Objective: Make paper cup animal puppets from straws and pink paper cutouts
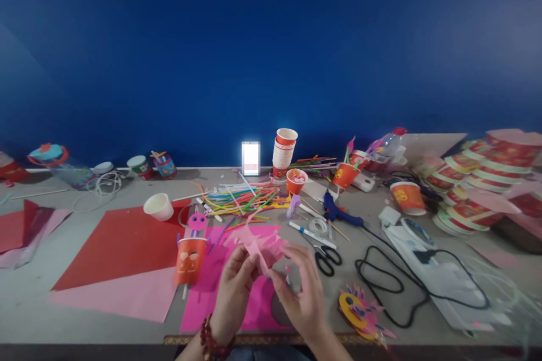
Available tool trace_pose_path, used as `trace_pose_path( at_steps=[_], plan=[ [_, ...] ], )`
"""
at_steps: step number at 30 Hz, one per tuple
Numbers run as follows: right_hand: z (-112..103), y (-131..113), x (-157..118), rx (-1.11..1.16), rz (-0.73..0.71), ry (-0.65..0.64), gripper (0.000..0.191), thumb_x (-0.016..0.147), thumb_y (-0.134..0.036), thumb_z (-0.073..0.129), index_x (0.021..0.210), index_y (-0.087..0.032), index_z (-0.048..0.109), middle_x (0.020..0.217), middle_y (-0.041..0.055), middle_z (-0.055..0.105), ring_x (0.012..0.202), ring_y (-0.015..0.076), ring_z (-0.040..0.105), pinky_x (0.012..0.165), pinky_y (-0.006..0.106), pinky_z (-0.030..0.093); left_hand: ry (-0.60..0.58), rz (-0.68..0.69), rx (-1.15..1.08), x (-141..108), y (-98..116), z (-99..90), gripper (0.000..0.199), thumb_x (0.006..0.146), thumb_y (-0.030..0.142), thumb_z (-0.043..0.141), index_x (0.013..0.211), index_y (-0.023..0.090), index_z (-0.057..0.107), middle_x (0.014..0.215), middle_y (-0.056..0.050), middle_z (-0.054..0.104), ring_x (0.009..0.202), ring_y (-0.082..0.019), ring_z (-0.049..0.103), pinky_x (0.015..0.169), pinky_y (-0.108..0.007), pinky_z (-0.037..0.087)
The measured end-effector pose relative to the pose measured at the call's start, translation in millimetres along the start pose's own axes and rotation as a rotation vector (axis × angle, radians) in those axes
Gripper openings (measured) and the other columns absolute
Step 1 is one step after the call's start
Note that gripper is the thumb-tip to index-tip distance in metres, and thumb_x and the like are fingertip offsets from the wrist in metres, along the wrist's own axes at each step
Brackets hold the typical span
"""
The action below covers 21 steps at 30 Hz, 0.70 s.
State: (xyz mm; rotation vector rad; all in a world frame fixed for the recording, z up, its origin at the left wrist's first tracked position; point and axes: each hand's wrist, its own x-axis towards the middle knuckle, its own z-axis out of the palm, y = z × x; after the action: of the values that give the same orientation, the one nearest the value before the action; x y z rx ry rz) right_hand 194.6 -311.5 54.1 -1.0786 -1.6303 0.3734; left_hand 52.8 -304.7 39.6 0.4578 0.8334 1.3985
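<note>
While the strip (pixel 259 259) is pinched in the left hand (pixel 237 271), its long axis is slanted down toward the right hand (pixel 300 281) (whether it's gripped there too can't be told).

The folded strip (pixel 259 258) looks like thin, matt pink paper. Beneath it, the magenta sheet (pixel 197 310) is smooth, matt paper too, as is the red sheet (pixel 118 242). The glue gun (pixel 336 211) appears to be smooth blue plastic, the scissors' handles (pixel 325 262) black plastic. The bracelet's (pixel 206 338) beads look polished, the bottle (pixel 387 145) clear plastic, and the tabletop (pixel 139 333) dull and smooth.
</note>
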Motion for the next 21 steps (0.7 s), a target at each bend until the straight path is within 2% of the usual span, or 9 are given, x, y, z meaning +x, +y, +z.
trace_pose_path(
  at_steps=[3, 5, 7, 10, 12, 16, 21],
  plan=[
    [2.7, 2.7, -5.2, 0.124, 0.192, 0.083, 0.033, 0.089, -0.029, 0.063, 0.120, -0.021, 0.054, 0.110, 0.0128, 0.062, 0.096, 0.0251, 0.063, 0.082, 0.038, 0.055, 0.030, -0.042, -0.120, 2.4, 1.1, 1.2, 0.032, 0.067, 0.029, 0.087, 0.090, 0.019, 0.068, 0.087, -0.003, 0.074, 0.076, -0.015, 0.070, 0.076, -0.027, 0.057],
    [6.1, 4.2, -7.8, 0.204, 0.282, 0.035, 0.031, 0.089, -0.033, 0.063, 0.116, -0.020, 0.053, 0.101, 0.0099, 0.064, 0.087, 0.0224, 0.065, 0.076, 0.034, 0.056, 0.042, -0.039, -0.156, 3.3, 1.4, 2.9, 0.031, 0.066, 0.028, 0.088, 0.088, 0.019, 0.068, 0.088, -0.002, 0.074, 0.078, -0.014, 0.070, 0.077, -0.025, 0.056],
    [10.5, 4.8, -9.1, 0.230, 0.329, -0.073, 0.030, 0.085, -0.037, 0.068, 0.107, -0.020, 0.056, 0.088, 0.0056, 0.066, 0.076, 0.0202, 0.066, 0.069, 0.029, 0.055, 0.056, -0.021, -0.149, 3.3, 0.9, 4.8, 0.030, 0.067, 0.028, 0.087, 0.088, 0.019, 0.068, 0.086, -0.001, 0.074, 0.078, -0.013, 0.069, 0.076, -0.024, 0.056],
    [17.5, 4.9, -8.9, 0.209, 0.345, -0.166, 0.023, 0.085, -0.038, 0.068, 0.097, -0.020, 0.061, 0.079, 0.0034, 0.068, 0.068, 0.0184, 0.064, 0.063, 0.026, 0.053, 0.079, -0.012, -0.106, 2.3, -1.6, 5.8, 0.033, 0.067, 0.030, 0.087, 0.091, 0.020, 0.067, 0.085, -0.001, 0.073, 0.076, -0.015, 0.069, 0.072, -0.025, 0.055],
    [21.0, 6.0, -8.1, 0.193, 0.348, -0.157, 0.019, 0.090, -0.037, 0.062, 0.093, -0.019, 0.064, 0.077, 0.0038, 0.068, 0.067, 0.0184, 0.064, 0.064, 0.026, 0.051, 0.065, -0.009, -0.095, 2.0, -4.1, 4.5, 0.035, 0.068, 0.032, 0.086, 0.092, 0.020, 0.065, 0.085, -0.002, 0.072, 0.078, -0.017, 0.069, 0.072, -0.027, 0.055],
    [22.9, 9.4, -7.5, 0.197, 0.354, -0.147, 0.023, 0.094, -0.038, 0.056, 0.085, -0.018, 0.065, 0.072, 0.0032, 0.067, 0.065, 0.0180, 0.062, 0.062, 0.025, 0.048, 0.010, 0.004, -0.098, 3.0, -8.6, -1.0, 0.031, 0.074, 0.031, 0.082, 0.094, 0.020, 0.062, 0.084, -0.001, 0.071, 0.079, -0.017, 0.069, 0.070, -0.026, 0.053],
    [21.6, 8.0, -6.7, 0.239, 0.374, -0.157, 0.029, 0.095, -0.040, 0.053, 0.079, -0.019, 0.063, 0.067, 0.0019, 0.064, 0.062, 0.0168, 0.059, 0.059, 0.024, 0.045, 0.039, 0.026, -0.105, 4.0, -10.5, -3.7, 0.032, 0.072, 0.026, 0.084, 0.089, 0.019, 0.059, 0.077, 0.001, 0.070, 0.071, -0.013, 0.068, 0.065, -0.023, 0.051]
  ],
)
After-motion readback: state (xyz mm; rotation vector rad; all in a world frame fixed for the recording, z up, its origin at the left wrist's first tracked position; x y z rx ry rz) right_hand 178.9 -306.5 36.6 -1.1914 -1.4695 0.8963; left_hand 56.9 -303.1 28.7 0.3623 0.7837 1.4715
